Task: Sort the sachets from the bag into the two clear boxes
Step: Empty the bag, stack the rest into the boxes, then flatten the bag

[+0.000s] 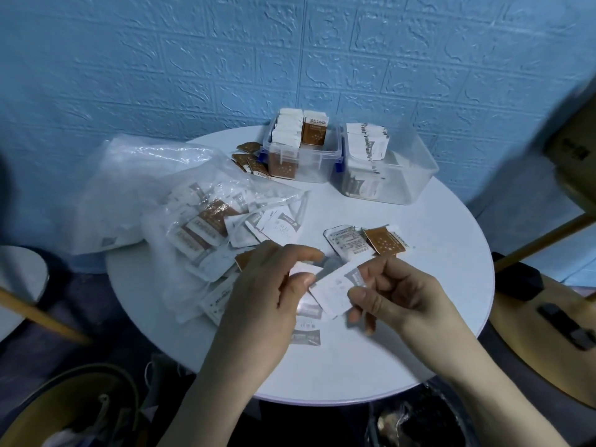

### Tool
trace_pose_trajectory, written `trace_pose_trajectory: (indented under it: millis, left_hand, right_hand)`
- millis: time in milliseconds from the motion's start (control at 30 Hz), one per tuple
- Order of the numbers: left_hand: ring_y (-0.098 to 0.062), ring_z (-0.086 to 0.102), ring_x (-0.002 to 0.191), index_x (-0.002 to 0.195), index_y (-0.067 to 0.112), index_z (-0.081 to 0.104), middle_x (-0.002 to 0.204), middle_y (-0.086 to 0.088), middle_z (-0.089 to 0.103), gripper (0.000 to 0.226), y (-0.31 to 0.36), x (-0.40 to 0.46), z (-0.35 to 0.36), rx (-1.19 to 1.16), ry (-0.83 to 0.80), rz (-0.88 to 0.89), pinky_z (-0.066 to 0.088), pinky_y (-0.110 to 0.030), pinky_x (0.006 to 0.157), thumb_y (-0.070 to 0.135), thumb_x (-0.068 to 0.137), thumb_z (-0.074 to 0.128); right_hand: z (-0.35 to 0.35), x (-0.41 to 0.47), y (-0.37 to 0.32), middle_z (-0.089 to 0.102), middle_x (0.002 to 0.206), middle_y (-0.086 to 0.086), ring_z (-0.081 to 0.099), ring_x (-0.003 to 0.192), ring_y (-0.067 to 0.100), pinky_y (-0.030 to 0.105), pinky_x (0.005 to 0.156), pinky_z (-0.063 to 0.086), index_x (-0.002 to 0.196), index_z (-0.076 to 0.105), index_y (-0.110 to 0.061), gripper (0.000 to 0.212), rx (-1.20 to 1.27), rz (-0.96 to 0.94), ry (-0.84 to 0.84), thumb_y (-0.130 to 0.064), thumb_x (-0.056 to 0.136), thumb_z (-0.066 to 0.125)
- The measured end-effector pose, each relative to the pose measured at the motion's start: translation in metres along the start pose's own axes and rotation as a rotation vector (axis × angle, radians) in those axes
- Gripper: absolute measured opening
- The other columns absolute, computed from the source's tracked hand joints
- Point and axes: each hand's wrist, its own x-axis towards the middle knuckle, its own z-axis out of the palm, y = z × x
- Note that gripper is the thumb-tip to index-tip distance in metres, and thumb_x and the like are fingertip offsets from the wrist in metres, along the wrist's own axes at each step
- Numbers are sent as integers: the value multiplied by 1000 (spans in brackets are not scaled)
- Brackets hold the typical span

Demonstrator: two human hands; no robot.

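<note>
Bare table lies right of the bag; two boxes block the far edge.

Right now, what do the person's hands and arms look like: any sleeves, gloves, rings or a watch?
Both are bare: the left hand and right hand wear no gloves, and no rings show on the fingers. Both forearms are uncovered as far as the frame's lower edge, with no sleeve, watch or band in view. Nails look short and unpainted.

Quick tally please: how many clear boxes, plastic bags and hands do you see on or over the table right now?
Clear boxes: 2, the left box and the right box
Plastic bags: 1, the bag
Hands: 2, the left hand and the right hand
Total: 5
</note>
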Motion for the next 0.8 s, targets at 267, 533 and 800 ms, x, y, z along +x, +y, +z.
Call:
trace_pose_trajectory:
  millis: [267,533,800]
  left_hand:
    - [-9,59,78,104,53,58,93,26,55,44,-6,-4,-5,-95,29,-108,56,-45,65,12,90,61]
    - [-3,56,64,107,57,55,90,29,57,39,1,-11,-1,-122,4,-54,51,-26,64,27,82,54]
    - [6,55,58,103,53,59,91,18,69,62,-7,-15,-10,0,16,-2,45,-9,64,-5,82,66]
  right_hand:
    - [-1,-3,2,55,67,-8,46,63,11,19,61,37,92,69,-33,12,-252,-60,6,-30,81,64]
    - [2,-6,1,58,68,1,48,59,21,27,59,40,88,66,-31,11,-262,-58,62,-30,77,63]
    - [-13,-11,-10,48,95,-10,54,88,12,22,76,44,111,63,-33,28,-856,-316,-32,-20,93,47]
